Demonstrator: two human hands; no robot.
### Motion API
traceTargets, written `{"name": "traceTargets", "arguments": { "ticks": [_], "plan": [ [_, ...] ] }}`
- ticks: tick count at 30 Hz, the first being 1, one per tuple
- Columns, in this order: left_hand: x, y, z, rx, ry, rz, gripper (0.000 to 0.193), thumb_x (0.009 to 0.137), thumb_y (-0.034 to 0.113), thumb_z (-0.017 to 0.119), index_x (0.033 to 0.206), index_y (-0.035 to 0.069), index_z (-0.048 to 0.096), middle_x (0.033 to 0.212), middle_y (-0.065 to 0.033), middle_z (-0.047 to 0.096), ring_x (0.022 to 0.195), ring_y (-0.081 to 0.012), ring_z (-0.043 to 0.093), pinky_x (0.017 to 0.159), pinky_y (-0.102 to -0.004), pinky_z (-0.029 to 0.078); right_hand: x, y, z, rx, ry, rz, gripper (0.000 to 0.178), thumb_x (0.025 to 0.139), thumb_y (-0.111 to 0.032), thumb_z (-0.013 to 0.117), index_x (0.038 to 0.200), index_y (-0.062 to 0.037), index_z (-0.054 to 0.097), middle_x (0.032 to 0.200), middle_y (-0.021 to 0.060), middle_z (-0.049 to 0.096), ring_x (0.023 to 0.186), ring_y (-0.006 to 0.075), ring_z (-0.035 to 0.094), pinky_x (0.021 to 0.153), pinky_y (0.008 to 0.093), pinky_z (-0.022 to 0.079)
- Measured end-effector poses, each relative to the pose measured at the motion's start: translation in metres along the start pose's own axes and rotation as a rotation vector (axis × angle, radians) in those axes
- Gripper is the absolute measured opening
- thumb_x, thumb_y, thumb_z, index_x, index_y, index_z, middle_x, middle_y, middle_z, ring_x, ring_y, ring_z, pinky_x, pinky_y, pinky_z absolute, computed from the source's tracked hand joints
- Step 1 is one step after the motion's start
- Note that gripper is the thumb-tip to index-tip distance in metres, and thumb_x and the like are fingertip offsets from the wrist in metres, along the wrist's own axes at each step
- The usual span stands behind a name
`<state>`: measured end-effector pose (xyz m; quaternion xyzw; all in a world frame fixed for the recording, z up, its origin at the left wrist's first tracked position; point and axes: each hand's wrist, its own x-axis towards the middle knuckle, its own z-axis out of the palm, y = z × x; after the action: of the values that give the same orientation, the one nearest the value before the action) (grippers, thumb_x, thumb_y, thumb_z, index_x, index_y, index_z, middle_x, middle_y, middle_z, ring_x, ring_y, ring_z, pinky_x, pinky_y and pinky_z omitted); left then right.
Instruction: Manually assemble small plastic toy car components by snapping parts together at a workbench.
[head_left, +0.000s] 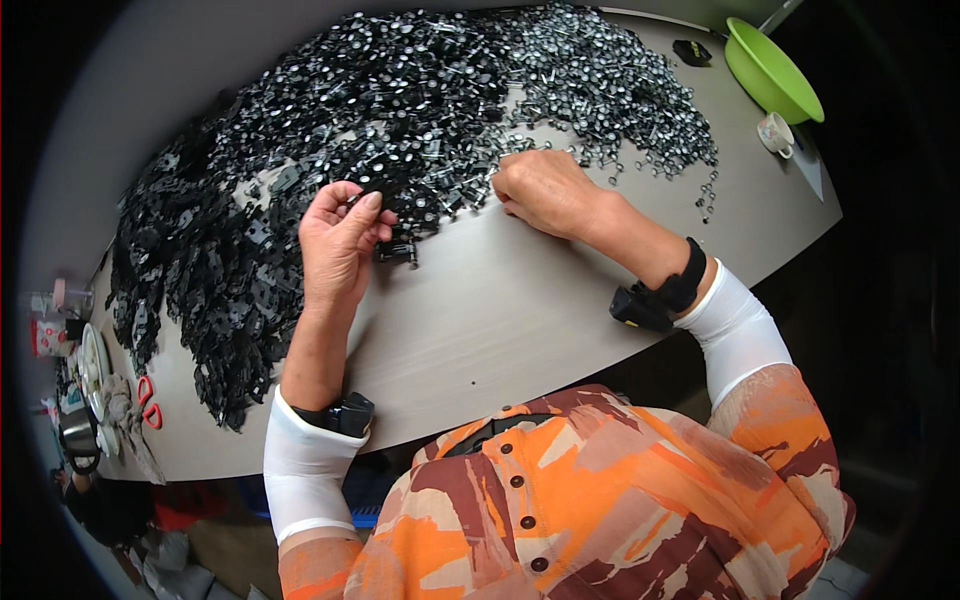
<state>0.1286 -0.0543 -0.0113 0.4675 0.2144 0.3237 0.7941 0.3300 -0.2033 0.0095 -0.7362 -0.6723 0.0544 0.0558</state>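
My left hand (345,235) pinches a small black plastic part (378,188) between thumb and fingers, above the near edge of the heap. To its left spreads a thick pile of flat black plastic parts (230,290). My right hand (545,190) is closed at the near edge of a heap of loose silver screw-like metal pieces with round heads (610,80); its fingertips are turned away, so what they hold is hidden. Between and beyond my hands lies a wide heap of black parts mixed with silver round heads (390,80). A few dark pieces (398,252) lie just below my left hand.
A green basin (772,75), a white cup (775,135) and a small black object (692,53) stand at the far right. Red-handled scissors (149,402), a crumpled grey cloth (125,420) and dishes (95,365) are at the left edge. The pale table (500,300) ends near my body.
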Motion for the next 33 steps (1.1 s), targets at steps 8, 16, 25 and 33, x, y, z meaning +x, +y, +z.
{"name": "traceTargets", "arguments": {
  "ticks": [8, 16, 25, 33],
  "plan": [
    [-0.005, 0.005, 0.001, -0.098, 0.002, -0.173, 0.014, 0.081, 0.002, 0.065, 0.079, 0.005, 0.051, 0.071, -0.0059, 0.055, 0.059, -0.0167, 0.057, 0.043, -0.0208, 0.040, 0.012, 0.005, -0.018, 1.001, 0.077, 0.255, 0.010, 0.077, -0.010, 0.067, 0.075, -0.0013, 0.062, 0.073, 0.0008, 0.058, 0.064, 0.0091, 0.052, 0.060, 0.0248, 0.046],
    [-0.006, 0.006, 0.002, -0.046, 0.009, -0.201, 0.016, 0.080, 0.001, 0.065, 0.078, 0.004, 0.050, 0.071, -0.0070, 0.056, 0.057, -0.0162, 0.058, 0.044, -0.0219, 0.042, 0.033, -0.041, -0.004, 0.619, 0.507, -0.293, 0.017, 0.070, 0.001, 0.070, 0.081, -0.0007, 0.056, 0.089, 0.0101, 0.062, 0.086, 0.0219, 0.063, 0.073, 0.0290, 0.051],
    [-0.012, 0.000, 0.006, -0.073, -0.017, -0.202, 0.015, 0.081, 0.001, 0.065, 0.081, 0.002, 0.050, 0.071, -0.0080, 0.057, 0.058, -0.0169, 0.060, 0.045, -0.0222, 0.043, 0.029, -0.052, -0.004, 0.445, 0.461, -0.320, 0.042, 0.064, 0.003, 0.074, 0.099, -0.0007, 0.049, 0.090, 0.0114, 0.061, 0.087, 0.0250, 0.064, 0.075, 0.0328, 0.054],
    [-0.018, 0.007, 0.008, -0.157, -0.132, -0.104, 0.011, 0.085, 0.003, 0.062, 0.088, 0.001, 0.052, 0.077, -0.0094, 0.059, 0.061, -0.0165, 0.060, 0.047, -0.0219, 0.045, 0.035, -0.055, -0.004, 0.553, 0.609, -0.438, 0.038, 0.065, 0.002, 0.072, 0.094, -0.0002, 0.048, 0.084, 0.0134, 0.062, 0.081, 0.0313, 0.064, 0.068, 0.0352, 0.054]
  ]
}}
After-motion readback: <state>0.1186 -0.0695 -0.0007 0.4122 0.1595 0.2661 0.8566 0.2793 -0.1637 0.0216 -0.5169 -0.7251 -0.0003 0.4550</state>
